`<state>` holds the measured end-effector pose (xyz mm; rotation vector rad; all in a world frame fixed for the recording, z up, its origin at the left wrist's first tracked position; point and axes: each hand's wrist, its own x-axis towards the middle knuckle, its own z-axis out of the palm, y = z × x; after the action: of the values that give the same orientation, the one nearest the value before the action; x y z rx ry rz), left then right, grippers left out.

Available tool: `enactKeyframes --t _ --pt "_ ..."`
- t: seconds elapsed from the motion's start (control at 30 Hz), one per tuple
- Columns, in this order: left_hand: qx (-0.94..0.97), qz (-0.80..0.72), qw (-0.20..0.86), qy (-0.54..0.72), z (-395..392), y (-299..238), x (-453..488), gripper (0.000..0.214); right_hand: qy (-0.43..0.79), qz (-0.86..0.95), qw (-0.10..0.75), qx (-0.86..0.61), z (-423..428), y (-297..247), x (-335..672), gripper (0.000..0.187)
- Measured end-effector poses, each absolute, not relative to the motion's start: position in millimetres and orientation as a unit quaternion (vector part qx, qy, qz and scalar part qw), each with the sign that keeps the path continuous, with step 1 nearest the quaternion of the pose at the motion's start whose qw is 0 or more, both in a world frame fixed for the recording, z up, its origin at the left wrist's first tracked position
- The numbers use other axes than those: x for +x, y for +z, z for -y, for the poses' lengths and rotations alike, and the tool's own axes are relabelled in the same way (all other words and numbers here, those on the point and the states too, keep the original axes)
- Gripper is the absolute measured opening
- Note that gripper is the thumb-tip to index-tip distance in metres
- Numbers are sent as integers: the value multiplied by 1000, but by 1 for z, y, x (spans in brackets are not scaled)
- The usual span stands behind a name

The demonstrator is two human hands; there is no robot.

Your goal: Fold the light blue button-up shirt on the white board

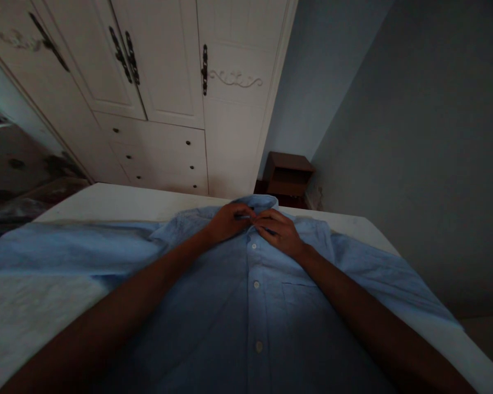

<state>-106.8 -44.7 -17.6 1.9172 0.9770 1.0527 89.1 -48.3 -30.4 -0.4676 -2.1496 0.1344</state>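
A light blue button-up shirt [213, 295] lies flat, front up, on a white table [119, 200], its sleeves spread to both sides. White buttons run down the placket. My left hand [228, 220] and my right hand [280, 230] meet at the collar at the far end of the shirt. Both have their fingers pinched on the cloth just below the collar, fingertips touching each other. What exactly sits between the fingertips is too small to make out.
A cream wardrobe [164, 82] with dark handles and drawers stands behind the table. A small brown nightstand [290, 175] sits in the corner by the grey wall. The table's right edge [472, 350] runs close to the wall.
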Motion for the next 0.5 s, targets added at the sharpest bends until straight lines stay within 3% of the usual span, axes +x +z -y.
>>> enactKeyframes --t 0.3,0.5 --pt "713 -365 469 371 41 -17 -116 25 40 863 425 -271 52 -30 88 15" --pt "756 -356 395 383 50 -18 -112 38 59 857 440 -264 46 -35 89 13"
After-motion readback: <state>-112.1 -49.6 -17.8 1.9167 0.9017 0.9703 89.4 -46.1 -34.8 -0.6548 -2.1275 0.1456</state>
